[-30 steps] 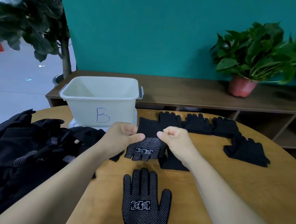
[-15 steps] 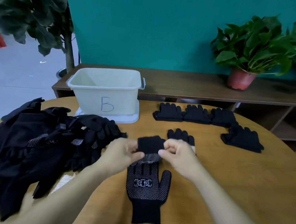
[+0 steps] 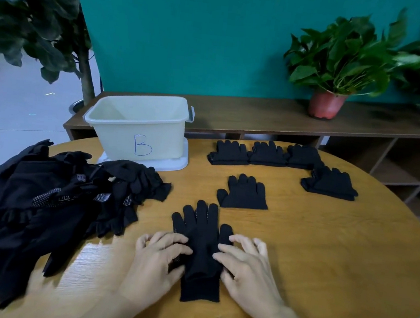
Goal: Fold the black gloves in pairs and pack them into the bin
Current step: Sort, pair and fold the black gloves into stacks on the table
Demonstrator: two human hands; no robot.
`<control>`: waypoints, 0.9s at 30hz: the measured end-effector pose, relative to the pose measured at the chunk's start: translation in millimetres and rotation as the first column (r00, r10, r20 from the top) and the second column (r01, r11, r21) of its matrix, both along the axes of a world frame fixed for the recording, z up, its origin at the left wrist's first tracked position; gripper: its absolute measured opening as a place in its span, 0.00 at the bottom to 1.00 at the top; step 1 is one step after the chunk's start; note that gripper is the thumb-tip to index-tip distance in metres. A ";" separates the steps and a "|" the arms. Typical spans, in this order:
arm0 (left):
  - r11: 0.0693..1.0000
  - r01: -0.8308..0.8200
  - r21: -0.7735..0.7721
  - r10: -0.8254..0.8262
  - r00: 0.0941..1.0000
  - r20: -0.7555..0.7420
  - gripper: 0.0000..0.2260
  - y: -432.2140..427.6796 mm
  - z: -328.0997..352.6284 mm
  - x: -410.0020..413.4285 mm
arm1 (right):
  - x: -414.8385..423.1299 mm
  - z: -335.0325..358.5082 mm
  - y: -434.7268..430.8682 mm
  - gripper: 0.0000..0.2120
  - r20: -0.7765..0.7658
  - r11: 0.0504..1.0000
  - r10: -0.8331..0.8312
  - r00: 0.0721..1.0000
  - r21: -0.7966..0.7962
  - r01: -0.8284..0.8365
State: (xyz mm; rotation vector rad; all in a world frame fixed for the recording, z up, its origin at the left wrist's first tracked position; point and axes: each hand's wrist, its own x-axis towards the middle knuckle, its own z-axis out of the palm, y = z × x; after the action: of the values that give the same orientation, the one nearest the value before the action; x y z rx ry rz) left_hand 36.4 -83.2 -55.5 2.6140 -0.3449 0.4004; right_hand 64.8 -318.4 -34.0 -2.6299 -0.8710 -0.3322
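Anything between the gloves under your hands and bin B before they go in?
Only the loose glove pile: its right edge lies roughly between the stacked gloves and the bin. The bin's top is open.

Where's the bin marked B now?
Head view: the bin stands at the far edge of the table, left of centre, behind the loose glove pile and left of the row of folded pairs.

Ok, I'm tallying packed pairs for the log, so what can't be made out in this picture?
Head view:
- bin floor: hidden by its near wall, contents unknown.
- loose glove pile: cut off by left edge, count unclear.
- stacked gloves: sides covered by left hand and right hand.
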 end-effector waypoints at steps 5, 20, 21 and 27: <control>1.000 -0.018 0.014 0.017 1.000 0.022 0.22 -2.9 -2.2 -3.9 | -9.3 -6.2 1.9 0.14 0.095 0.999 0.043 0.995 0.013 -0.044; 0.995 -0.072 0.067 0.063 0.989 0.133 0.19 -8.2 -5.8 -8.4 | -15.9 -6.9 4.3 0.20 0.137 0.993 0.090 0.987 -0.086 -0.079; 0.996 -0.068 0.064 0.060 0.989 0.132 0.19 -7.9 -5.7 -8.6 | -16.1 -7.7 4.2 0.20 0.144 0.994 0.089 0.986 -0.080 -0.078; 0.996 0.077 0.051 -0.082 0.992 0.095 0.17 -4.5 -7.7 -18.8 | -13.5 -11.5 2.5 0.21 0.181 0.996 0.079 0.980 -0.049 -0.072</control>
State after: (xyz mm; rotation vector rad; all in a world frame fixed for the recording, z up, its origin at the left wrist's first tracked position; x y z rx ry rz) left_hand 17.6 -87.7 -63.2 2.6222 -0.4952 0.4991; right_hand 51.2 -315.9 -45.5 -2.6274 -1.0444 -0.5477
